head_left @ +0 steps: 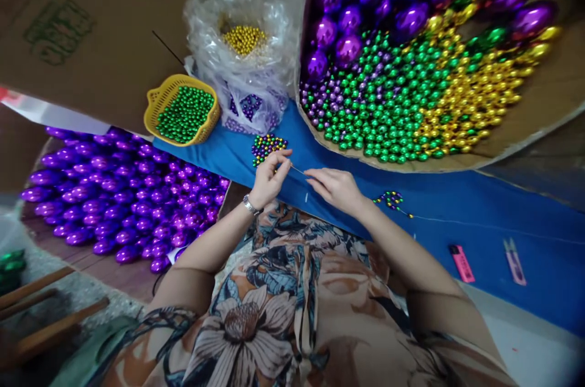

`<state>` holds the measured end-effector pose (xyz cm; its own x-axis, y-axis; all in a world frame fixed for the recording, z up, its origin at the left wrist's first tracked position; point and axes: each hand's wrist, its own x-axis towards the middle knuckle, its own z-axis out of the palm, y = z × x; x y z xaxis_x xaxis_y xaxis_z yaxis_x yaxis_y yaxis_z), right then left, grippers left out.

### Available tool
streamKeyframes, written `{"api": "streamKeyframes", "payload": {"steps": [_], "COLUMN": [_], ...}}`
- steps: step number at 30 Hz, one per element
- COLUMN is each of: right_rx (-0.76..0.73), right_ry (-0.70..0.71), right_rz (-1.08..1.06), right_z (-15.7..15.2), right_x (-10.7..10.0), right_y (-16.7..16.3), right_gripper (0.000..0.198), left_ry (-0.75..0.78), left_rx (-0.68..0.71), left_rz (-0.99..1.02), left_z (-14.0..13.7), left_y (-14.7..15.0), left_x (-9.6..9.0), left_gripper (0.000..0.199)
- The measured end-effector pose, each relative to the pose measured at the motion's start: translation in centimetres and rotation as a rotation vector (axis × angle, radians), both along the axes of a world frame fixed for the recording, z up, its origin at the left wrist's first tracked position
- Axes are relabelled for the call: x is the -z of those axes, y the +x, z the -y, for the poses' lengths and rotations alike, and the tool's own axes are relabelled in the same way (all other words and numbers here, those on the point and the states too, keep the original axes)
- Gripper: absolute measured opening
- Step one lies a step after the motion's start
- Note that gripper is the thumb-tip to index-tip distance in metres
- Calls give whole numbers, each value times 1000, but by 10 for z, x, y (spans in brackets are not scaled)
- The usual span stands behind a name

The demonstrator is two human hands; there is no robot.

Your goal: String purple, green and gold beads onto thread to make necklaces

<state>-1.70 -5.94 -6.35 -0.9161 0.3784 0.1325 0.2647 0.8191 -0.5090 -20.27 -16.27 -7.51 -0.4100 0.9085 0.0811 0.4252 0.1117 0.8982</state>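
Observation:
My left hand [270,178], with a metal watch [250,204] at its wrist, is closed in a pinch at one end of a short length of thin pale thread [298,170]. At the other end, the fingertips of my right hand [337,189] are pinched together on it. Just behind my left hand lies a small heap of purple, green and gold beads [265,146] on the blue cloth [439,192]. A short strand of mixed beads [390,199] rests to the right of my right hand, and a pale thread trails rightward from it.
A yellow basket [150,122] holds green beads. Behind it stand plastic bags [201,27] of gold and purple beads. Cardboard boxes [548,125] of shiny beads flank the cloth. A pink lighter [462,264] and small thread snips [515,264] lie at right.

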Motion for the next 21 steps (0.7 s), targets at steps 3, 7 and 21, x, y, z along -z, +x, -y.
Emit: {"api": "streamKeyframes", "payload": {"steps": [3, 7, 21], "right_rx": [11, 54, 41], "right_ry": [-20, -6, 1], "right_rz": [-25, 42, 167], "right_z": [4, 5, 13], "right_x": [22, 41, 49], "right_y": [-7, -4, -10], "right_gripper": [36, 37, 40], "left_ry": [-5, 17, -97], "left_rx": [-71, -144, -18], "left_rz": [-143, -388, -555], "left_z": [9, 21, 18], "left_y": [-13, -25, -19], "left_x": [5, 13, 39], "left_gripper": [28, 23, 24]}}
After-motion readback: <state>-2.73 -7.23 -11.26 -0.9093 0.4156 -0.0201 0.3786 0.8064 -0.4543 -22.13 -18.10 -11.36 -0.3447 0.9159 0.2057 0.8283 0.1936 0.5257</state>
